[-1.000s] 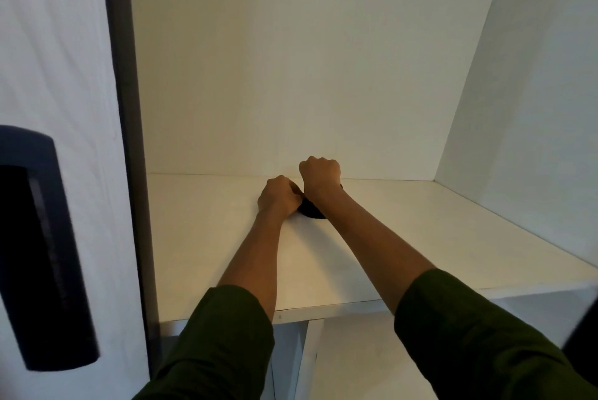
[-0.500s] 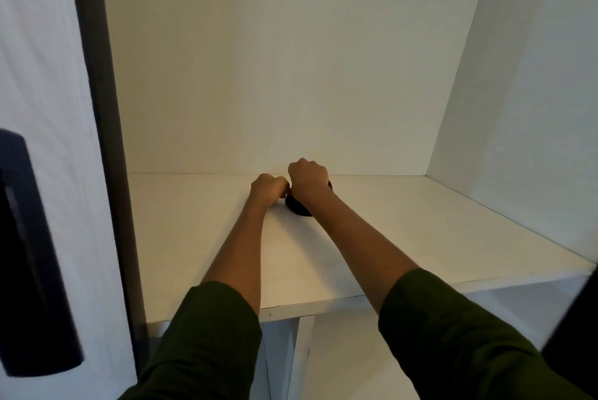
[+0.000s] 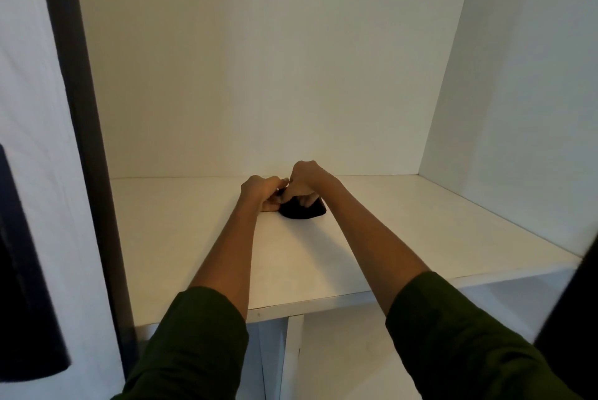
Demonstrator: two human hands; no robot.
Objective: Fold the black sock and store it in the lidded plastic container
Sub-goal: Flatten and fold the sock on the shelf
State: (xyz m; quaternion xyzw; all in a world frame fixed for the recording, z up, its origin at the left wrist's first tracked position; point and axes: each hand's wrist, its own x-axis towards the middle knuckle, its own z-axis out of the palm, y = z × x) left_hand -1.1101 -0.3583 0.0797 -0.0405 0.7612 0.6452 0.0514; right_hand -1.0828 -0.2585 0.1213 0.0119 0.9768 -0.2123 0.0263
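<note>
A small bunched black sock (image 3: 302,210) lies on the white shelf (image 3: 372,238) deep inside a cupboard, near the back wall. My right hand (image 3: 305,181) is curled over the sock from above, fingers pressed into it. Just left of it, my left hand (image 3: 263,191) grips the sock's left edge, and the two hands touch. Most of the sock is hidden under the hands. No lidded plastic container is in view.
White cupboard walls close the shelf at the back (image 3: 259,76) and on the right (image 3: 517,108). A dark door edge (image 3: 81,141) stands at the left, with a dark handle (image 3: 22,270) on the door. A lower compartment with a divider (image 3: 293,351) sits under the shelf.
Both hands have loosened from tight fists and spread a little over the sock, so more of the black sock shows below the right hand. The view has shifted slightly.
</note>
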